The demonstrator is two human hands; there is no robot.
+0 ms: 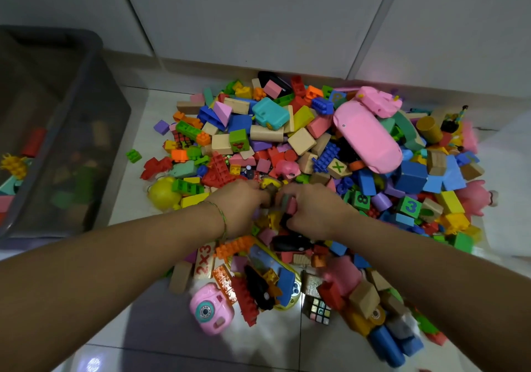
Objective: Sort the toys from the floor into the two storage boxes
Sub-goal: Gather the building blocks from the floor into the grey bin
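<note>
1. While both our hands are buried in the toy pile (316, 156) on the floor (138, 328), we should settle on one kind of toy per grab.
2. Our left hand (240, 206) is curled around small pieces at the pile's middle; our right hand (311, 212) is curled just beside it. What either has hold of we cannot tell.
3. Only one storage box (57, 130) shows, well left of the pile and already partly filled; the second is out of view.
4. We judge it best to close firmly, lift straight up so loose blocks fall free, then carry left over the box rim.
</note>
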